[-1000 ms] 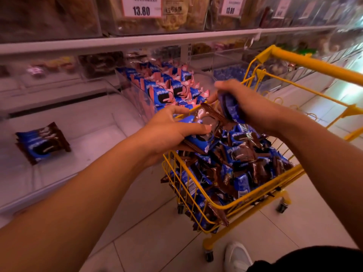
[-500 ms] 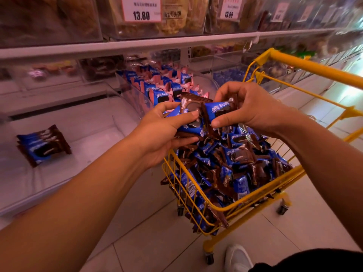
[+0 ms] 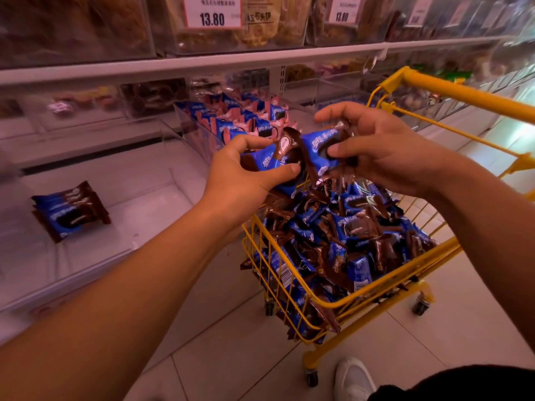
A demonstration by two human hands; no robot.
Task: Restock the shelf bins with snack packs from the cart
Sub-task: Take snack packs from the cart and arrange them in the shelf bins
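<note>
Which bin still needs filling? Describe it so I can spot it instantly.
Start at the yellow cart and look left along the lower shelf. The clear bin nearest the camera holds only a small stack of blue-and-brown packs, while its neighbour behind is crowded with blue-and-pink packs.

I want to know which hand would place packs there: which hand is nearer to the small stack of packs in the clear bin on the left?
Left. The left hand holds packs above the cart's near corner, on the stack's side; the right hand is farther right, above the cart.
</note>
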